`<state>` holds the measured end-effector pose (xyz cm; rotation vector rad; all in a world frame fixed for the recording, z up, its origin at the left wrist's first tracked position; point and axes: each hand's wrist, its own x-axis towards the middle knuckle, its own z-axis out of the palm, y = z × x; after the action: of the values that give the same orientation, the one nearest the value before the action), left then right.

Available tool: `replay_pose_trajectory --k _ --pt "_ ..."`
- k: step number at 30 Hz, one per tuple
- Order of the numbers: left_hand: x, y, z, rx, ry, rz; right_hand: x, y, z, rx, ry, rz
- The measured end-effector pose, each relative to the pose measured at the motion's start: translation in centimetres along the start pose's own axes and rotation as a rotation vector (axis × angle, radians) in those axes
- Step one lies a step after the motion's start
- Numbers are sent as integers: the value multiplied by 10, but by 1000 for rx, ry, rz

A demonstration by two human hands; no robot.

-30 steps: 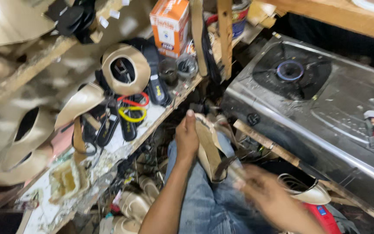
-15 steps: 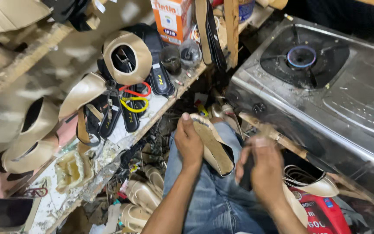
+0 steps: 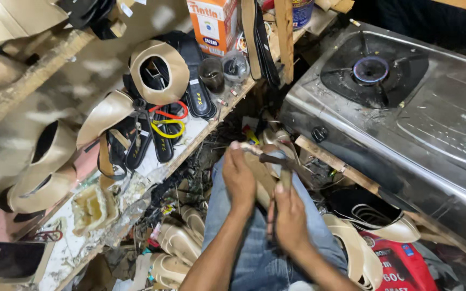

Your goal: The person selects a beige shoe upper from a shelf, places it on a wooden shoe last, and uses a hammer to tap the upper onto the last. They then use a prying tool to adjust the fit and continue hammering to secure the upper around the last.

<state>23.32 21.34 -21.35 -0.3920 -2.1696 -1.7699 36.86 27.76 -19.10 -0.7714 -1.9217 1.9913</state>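
My left hand (image 3: pixel 239 177) grips a beige sandal sole (image 3: pixel 260 175) over my lap, its thumb near the sole's far end. My right hand (image 3: pixel 289 218) is closed round the handle of a small hammer (image 3: pixel 276 159), whose dark head lies across the top of the sole. Both hands sit close together above my blue jeans (image 3: pixel 254 258). Most of the sole is hidden behind my hands.
A steel gas stove (image 3: pixel 405 108) with one lit burner stands to the right. A cluttered wooden bench (image 3: pixel 152 161) on the left holds sandals, beige soles, straps and an orange box (image 3: pixel 214 24). More beige sandals (image 3: pixel 182 242) lie on the floor, and a red bag (image 3: pixel 400 261) at lower right.
My right hand came in from the right and now holds the hammer against the sole. The left hand kept its grip and the sole tilted more upright.
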Motion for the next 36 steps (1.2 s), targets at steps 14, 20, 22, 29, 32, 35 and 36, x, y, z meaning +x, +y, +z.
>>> replay_pose_trajectory --k 14,20,22,29,32,35,36 --pt "-14 23 -17 -72 9 -100 -1 25 -3 883 -163 -640" --pt "-10 24 -15 2 -58 -202 -4 20 -11 239 -62 -364" --pt "-12 25 -16 -5 -42 -208 -7 22 -12 82 -99 -125" --pt "-10 46 -23 -36 -137 -21 -17 -8 -6 -234 -142 -390" --pt "11 55 -24 -194 -277 -133 -17 -38 -26 -208 -344 20" --pt "23 53 -21 -42 -368 -176 -26 -45 -65 -157 -146 13" --pt "26 51 -19 -55 -360 -210 -27 -39 -74 0 -74 -242"
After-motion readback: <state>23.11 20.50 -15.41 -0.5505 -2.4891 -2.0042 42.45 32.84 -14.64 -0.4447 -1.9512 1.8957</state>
